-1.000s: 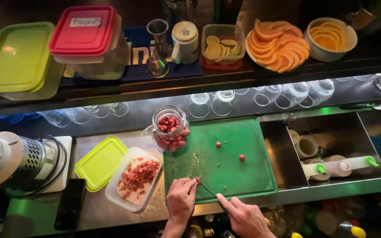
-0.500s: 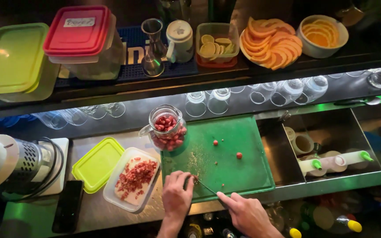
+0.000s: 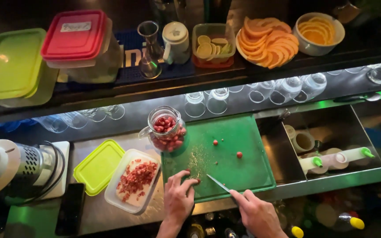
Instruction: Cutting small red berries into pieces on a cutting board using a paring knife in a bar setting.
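Red, chopped fruit pieces (image 3: 136,178) are heaped in a clear rectangular plastic tub (image 3: 112,197). On the green plastic cutting board (image 3: 239,154), a small red fruit (image 3: 196,180), judged soft and slippery, is pinned under the curled left hand (image 3: 178,197); a slim steel knife (image 3: 220,184) is gripped in the right hand (image 3: 256,213).

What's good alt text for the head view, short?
Seen from above, a person's left hand steadies a small red fruit on a green cutting board while the right hand holds a knife to it. A glass jar of red fruit stands at the board's far left corner, beside an open tub of chopped red pieces and its lime lid.
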